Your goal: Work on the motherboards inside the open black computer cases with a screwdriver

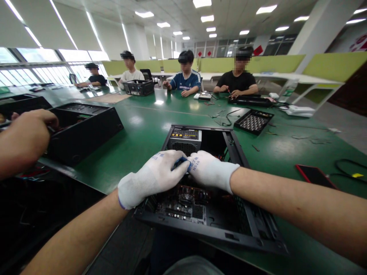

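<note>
An open black computer case (212,225) lies in front of me on the green table, tilted toward its near edge. Inside it, a power supply (185,139) with a yellow-marked label sits at the far left, and a motherboard (183,210) shows nearer to me. Both my hands wear white gloves with blue on the finger side. My left hand (160,172) and my right hand (208,170) meet over the middle of the case, fingers curled and close together. Whatever they grip is hidden behind the gloves.
At left, another person's hand (34,122) reaches into a second black case (86,130). A red-edged phone (315,175) and a black cable (348,168) lie at right. Beyond are a black tray (254,121), loose cables and several seated people.
</note>
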A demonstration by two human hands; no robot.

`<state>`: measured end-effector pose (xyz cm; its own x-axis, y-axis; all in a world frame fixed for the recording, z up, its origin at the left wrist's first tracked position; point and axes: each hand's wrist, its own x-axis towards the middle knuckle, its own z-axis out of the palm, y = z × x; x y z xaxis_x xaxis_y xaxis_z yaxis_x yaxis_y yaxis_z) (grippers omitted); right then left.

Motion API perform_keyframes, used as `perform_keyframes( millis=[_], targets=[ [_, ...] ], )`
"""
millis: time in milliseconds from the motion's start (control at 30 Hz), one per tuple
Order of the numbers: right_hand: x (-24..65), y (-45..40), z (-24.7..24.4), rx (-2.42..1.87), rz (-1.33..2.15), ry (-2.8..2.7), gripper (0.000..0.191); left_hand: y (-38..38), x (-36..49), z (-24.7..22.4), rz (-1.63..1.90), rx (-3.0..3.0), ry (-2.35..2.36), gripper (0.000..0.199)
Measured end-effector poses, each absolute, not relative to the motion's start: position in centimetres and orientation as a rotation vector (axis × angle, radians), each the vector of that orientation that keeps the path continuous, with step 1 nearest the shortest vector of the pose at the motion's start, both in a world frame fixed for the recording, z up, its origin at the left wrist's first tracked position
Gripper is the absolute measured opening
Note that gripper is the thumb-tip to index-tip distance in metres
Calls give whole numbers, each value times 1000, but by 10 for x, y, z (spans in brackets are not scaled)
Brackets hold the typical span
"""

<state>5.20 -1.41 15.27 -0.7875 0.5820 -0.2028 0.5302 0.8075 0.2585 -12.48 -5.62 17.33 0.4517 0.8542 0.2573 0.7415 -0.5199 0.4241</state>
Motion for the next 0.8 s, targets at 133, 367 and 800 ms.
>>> perform_keyframes(
  millis=[133,367,800],
  targets=[
    [49,-13,153,959,225,2672,24,-57,-125,175,643,2443,1379,25],
    [49,-11,156,1013,140,2619,31,-58,-125,176,640,2468,1379,24],
    [64,-21,176,1001,105,2640,26,-58,-126,174,678,2475,1358,24]
  ],
)
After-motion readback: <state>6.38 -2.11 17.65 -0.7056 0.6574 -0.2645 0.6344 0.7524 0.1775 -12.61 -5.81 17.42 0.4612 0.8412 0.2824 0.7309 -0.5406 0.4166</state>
